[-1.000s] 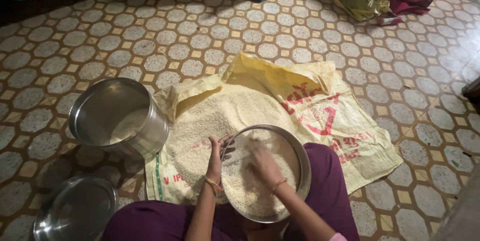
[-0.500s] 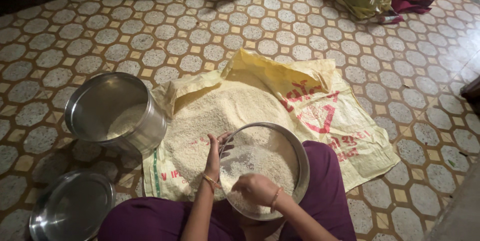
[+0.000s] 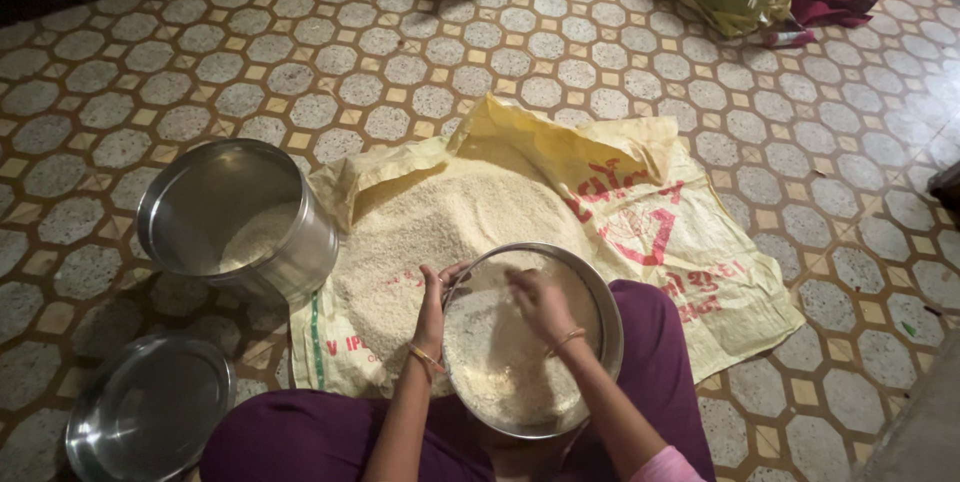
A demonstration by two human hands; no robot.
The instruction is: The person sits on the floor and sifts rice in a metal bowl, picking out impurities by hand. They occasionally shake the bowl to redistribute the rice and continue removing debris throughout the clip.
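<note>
A person sits on the tiled floor [image 3: 120, 62] with a round steel plate [image 3: 610, 327] tipped across the lap, holding a shallow layer of pale grain [image 3: 500, 372]. The left hand [image 3: 432, 307] is clamped on the plate's left rim, fingers curled over the edge, while the right hand [image 3: 538, 304] lies open and spread on the grain near the plate's far side, gripping nothing — its outline is a little blurred. Just beyond the plate a large heap of the same grain [image 3: 440, 222] is spread on a yellow woven sack [image 3: 700, 272] laid flat on the floor. To the left stands an open steel canister [image 3: 300, 242] with some grain at its bottom, touching or just beside the sack's edge, and its flat steel lid [image 3: 150, 412] lies nearer the person's knee. The risk I see is the tilt: the plate rests on one knee and one grip, so a firm sweep of the spread hand could push grain over the rim, onto the purple clothing or bare tiles rather than the sack — and a slip of the left hand would tip the plate.
</note>
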